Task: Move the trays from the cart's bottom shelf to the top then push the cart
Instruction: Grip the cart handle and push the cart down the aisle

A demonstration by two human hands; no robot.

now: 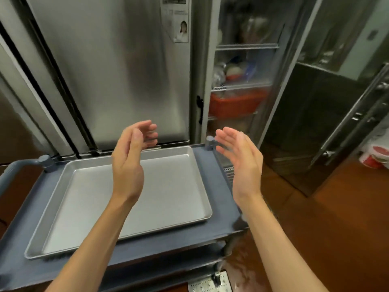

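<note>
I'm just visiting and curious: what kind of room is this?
Most likely a commercial kitchen: a tall stainless steel refrigerator, a glass-door cooler with stocked shelves, and a metal sheet tray on a grey cart.

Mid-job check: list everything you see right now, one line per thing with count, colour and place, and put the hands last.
tray: one in view, silver metal, flat on the cart's top shelf
cart: one, grey-blue, in front of the fridge; lower shelves mostly hidden
cart handle: one, grey-blue, at the cart's left end
fridge door: one, stainless steel, shut, behind the cart
open cabinet: one, wire shelves, right of the fridge door
basket: one, orange, on a lower cabinet shelf
floor: brown, right of the cart
left hand: open, empty, above the tray
right hand: open, empty, above the cart's right edge
</note>
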